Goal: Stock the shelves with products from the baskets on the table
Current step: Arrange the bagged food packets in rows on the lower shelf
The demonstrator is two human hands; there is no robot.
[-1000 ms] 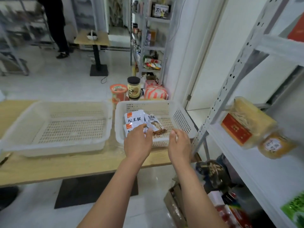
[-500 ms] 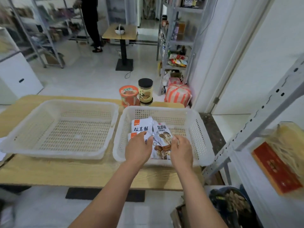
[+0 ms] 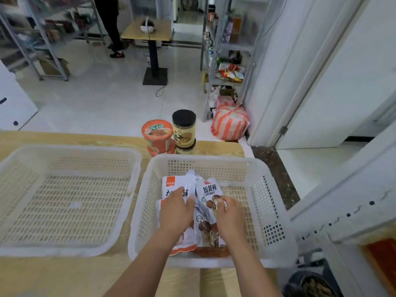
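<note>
The white mesh basket (image 3: 205, 158) on the right of the wooden table (image 3: 64, 273) holds several white seasoning packets. My left hand (image 3: 174, 213) reaches into it and grips the orange-tagged packet (image 3: 171, 183) on the left of the pile. My right hand (image 3: 230, 217) pinches the edge of the mushroom-printed packet (image 3: 211, 189) beside it. Both hands cover the lower parts of the packets. The second white basket (image 3: 70, 148) on the left holds nothing. A grey shelf upright (image 3: 342, 211) rises at the right.
Behind the right basket stand an orange noodle cup (image 3: 157, 133) and a black-lidded jar (image 3: 184, 129), each on a stacked twin. A striped bag (image 3: 230, 123) lies on the floor by another shelf. A person (image 3: 111, 24) stands far back near a small table (image 3: 150, 31).
My view has swung left from the shelf toward the table. Both hands have moved forward over the basket's rim and down onto the packets, taking hold of them.
</note>
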